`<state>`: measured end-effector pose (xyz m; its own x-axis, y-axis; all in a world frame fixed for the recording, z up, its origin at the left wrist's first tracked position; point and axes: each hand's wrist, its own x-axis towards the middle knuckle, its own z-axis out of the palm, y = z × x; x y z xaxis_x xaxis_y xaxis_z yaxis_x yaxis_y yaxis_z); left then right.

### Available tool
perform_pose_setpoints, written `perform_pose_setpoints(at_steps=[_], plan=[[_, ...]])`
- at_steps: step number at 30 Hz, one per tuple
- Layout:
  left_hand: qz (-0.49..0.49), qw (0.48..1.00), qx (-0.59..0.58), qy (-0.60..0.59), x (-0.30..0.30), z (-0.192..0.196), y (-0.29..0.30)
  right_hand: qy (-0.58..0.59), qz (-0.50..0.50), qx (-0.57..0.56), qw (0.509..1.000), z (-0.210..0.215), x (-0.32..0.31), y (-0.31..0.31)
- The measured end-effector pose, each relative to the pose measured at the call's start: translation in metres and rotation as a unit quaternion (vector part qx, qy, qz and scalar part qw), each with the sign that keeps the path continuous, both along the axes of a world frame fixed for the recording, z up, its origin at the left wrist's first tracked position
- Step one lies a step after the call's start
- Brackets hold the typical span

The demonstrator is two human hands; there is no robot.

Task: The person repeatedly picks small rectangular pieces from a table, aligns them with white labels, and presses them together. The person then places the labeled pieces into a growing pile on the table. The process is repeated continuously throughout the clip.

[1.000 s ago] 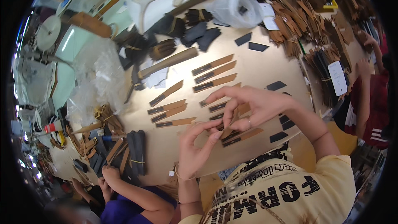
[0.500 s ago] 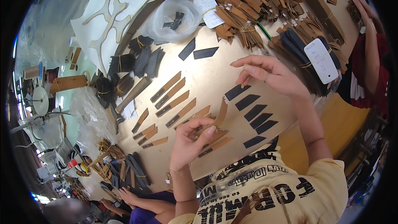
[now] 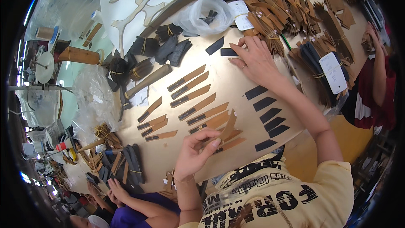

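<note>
Left hand [image 3: 195, 154] pinches a tan leather strip [image 3: 228, 127], tilted up off the board [image 3: 236, 80], thumb and fingers closed on its lower end. Beside it lie rows of like tan strips [image 3: 192, 95]. Right hand [image 3: 255, 59] reaches to the far edge, fingertips on a dark leather piece [image 3: 229, 52]; whether they grip it or merely press is unclear. A column of black pieces [image 3: 270, 116] lies to the right.

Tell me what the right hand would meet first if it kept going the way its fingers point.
The right hand points up-left; its fingertips already touch a small black piece. Next in line, probably, the other black piece.
</note>
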<state>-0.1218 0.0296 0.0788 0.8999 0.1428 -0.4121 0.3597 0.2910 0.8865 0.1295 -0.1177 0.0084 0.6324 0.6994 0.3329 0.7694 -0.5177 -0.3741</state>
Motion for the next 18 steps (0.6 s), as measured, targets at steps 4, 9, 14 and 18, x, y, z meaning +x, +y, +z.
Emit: perform_pose_setpoints(at_steps=[4,9,14,18], plan=[[-0.002,1.000,-0.007,-0.023,0.000,-0.004,0.001,0.022,-0.004,-0.002,1.000,0.000,0.007,-0.002],[-0.036,0.999,-0.036,0.002,0.005,-0.005,0.000,0.054,-0.004,-0.002,0.999,-0.004,0.009,-0.007],[-0.056,0.998,-0.033,-0.012,0.011,0.001,-0.003,0.107,0.035,0.000,0.994,0.000,0.007,-0.018],[-0.071,0.996,-0.048,-0.014,0.014,0.002,-0.006,0.105,0.057,0.002,0.993,0.005,0.002,-0.032]])
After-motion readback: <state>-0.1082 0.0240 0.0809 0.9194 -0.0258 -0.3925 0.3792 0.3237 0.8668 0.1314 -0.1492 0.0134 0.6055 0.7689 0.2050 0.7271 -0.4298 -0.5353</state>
